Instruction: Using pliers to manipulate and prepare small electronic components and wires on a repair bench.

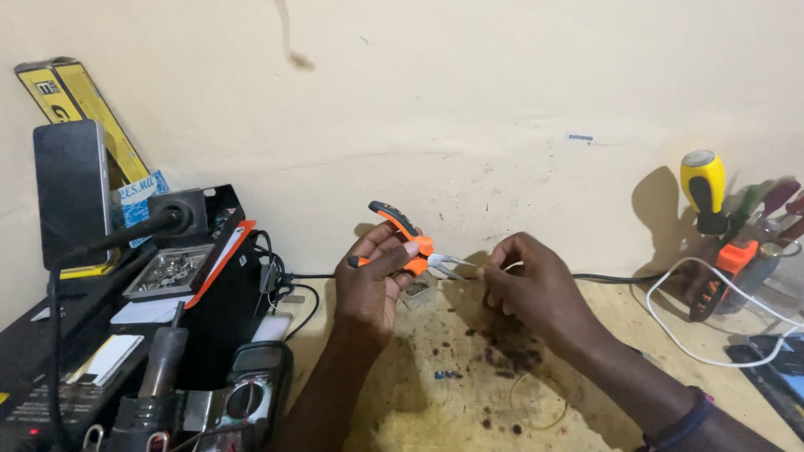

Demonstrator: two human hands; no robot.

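My left hand (373, 280) grips a pair of small pliers (408, 237) with orange and black handles, raised above the wooden bench (603, 402). The metal jaws point right, toward my right hand (532, 280). The fingertips of my right hand pinch something small and thin at the jaw tips; what it is stays hidden by the fingers. A small clear container (417, 291) sits on the bench just under the pliers.
A black equipment stack with a tray of small metal parts (172, 269), a soldering iron (163, 356) and a multimeter (247, 398) fills the left. Screwdrivers (708, 188) stand at the right wall, with white cable (720, 335) and a phone (775, 360) nearby.
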